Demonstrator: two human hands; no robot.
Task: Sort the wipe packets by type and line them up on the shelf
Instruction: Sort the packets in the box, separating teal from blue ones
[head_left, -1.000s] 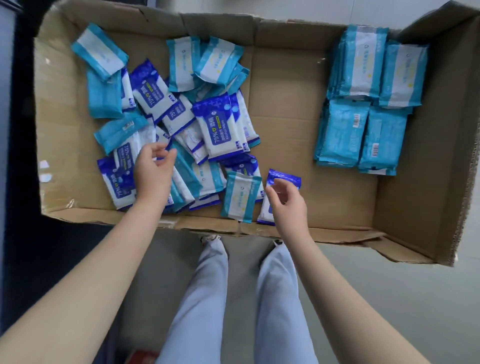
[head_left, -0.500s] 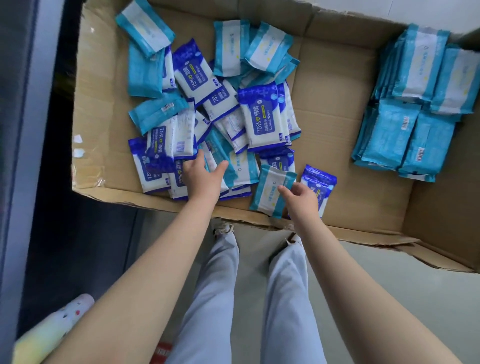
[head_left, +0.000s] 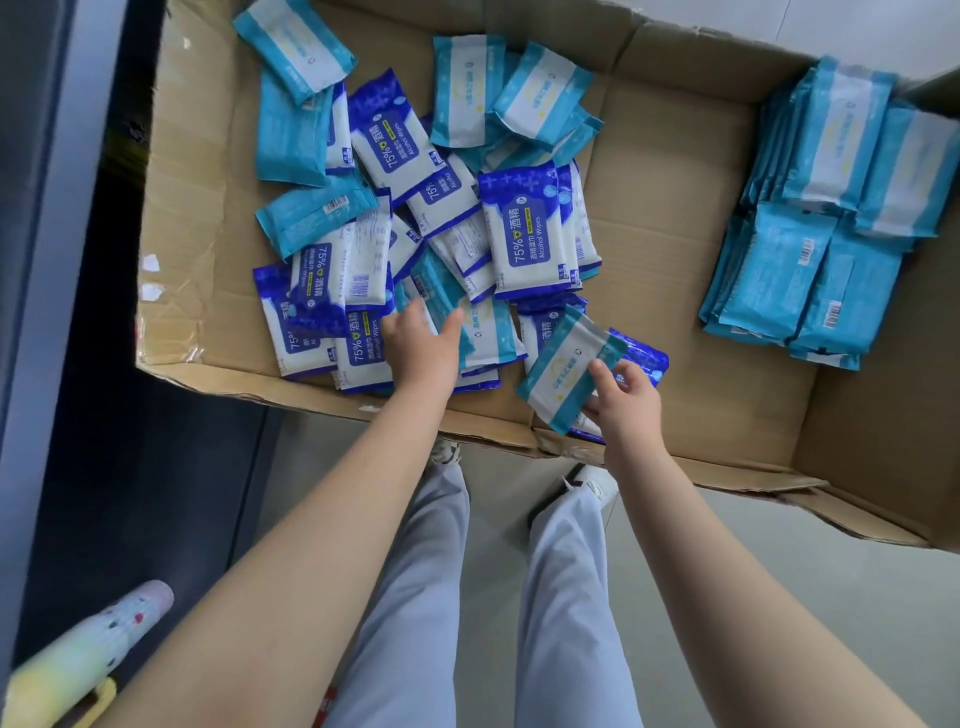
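Just below centre, the right hand (head_left: 626, 402) pinches a teal packet (head_left: 566, 371) between thumb and fingers, holding it tilted over a blue packet (head_left: 644, 358) at the near edge of the box (head_left: 670, 218). To its left, the left hand (head_left: 418, 348) lies released, fingers straight, touching the near side of the mixed pile (head_left: 457, 208) of teal and blue packets, which fills the upper left of the box. Sorted teal stacks (head_left: 810, 249) sit at the right of the frame, well apart from the pile.
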